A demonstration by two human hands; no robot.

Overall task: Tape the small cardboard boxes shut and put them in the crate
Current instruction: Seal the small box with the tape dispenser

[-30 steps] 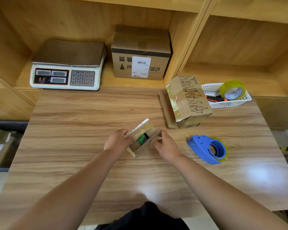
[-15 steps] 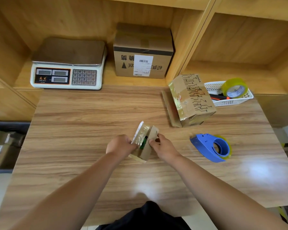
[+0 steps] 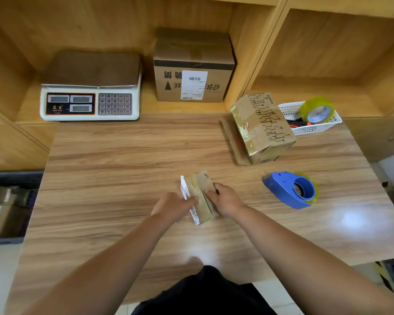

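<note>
Gripping hands: your left hand (image 3: 173, 206) and right hand (image 3: 228, 201) both clasp the small cardboard box (image 3: 201, 186), flaps folded down.
Box place: on the table (image 3: 123, 155), near the blue tape dispenser (image 3: 289, 189), to its left.
Storage: the crate (image 3: 14, 176) sits well left of that dispenser.

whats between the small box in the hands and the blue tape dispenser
Only bare tabletop lies between the small box and the blue tape dispenser, as the head view shows.

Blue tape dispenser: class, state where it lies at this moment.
In the head view, the blue tape dispenser lies on the table, right of the right hand and in front of the taped box.
</note>
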